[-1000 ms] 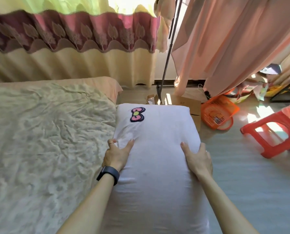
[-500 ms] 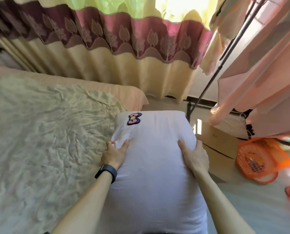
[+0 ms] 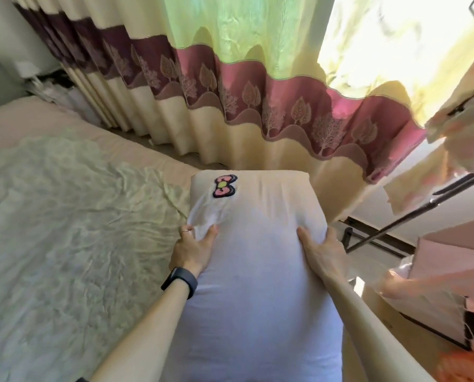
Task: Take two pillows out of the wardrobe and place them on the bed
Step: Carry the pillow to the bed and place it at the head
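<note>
A long white pillow [image 3: 257, 271] with a pink bow patch near its far left corner is held out in front of me, lengthwise. My left hand [image 3: 193, 250], with a ring and a black wristband, grips the pillow's left side and bunches the cover. My right hand [image 3: 322, 252] grips its right side. The bed [image 3: 65, 230], covered by a crumpled pale sheet, lies to the left, its right edge beside and partly under the pillow. No second pillow is in view, and no wardrobe.
A cream curtain [image 3: 257, 106] with a maroon leaf band hangs straight ahead. Pink cloth [image 3: 450, 249] hangs on a black metal rack [image 3: 412, 213] at the right, above a cardboard box [image 3: 412, 334]. Clutter sits in the far left corner.
My view has swung left and up, toward the bed and curtain. The orange basket and red stool have left the frame. Both hands keep hold of the pillow, now nearer the curtain.
</note>
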`<state>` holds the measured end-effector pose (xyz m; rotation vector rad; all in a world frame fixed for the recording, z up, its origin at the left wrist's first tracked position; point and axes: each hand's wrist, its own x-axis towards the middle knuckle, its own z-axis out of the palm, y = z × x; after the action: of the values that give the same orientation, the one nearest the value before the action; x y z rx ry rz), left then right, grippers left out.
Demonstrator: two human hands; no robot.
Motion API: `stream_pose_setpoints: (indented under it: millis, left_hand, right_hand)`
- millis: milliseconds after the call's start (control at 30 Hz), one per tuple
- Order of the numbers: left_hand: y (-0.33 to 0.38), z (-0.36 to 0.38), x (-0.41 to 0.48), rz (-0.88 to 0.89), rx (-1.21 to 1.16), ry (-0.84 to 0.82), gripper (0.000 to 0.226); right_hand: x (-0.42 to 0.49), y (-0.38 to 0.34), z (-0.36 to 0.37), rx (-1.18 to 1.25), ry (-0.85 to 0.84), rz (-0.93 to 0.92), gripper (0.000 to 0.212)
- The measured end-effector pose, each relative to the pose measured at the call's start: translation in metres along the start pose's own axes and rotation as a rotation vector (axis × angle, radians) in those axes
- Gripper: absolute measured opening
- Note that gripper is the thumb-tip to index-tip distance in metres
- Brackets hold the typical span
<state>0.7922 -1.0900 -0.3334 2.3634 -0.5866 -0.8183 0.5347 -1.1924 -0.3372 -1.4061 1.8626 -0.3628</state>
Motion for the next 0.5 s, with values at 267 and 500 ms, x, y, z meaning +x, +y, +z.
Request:
stream_pose_setpoints:
  millis: [267, 500]
  left_hand:
    - [0.107, 0.015, 0.143, -0.019, -0.011, 0.058, 0.07]
    - [0.173, 0.017, 0.232, -0.084, -0.13, 0.181, 0.068]
  right_hand:
    - [0.157, -0.12, 0.013, -0.067, -0.071, -0.027, 0.073]
    - [0.262, -0.226, 0.028, -0.122, -0.103, -0.147, 0.069]
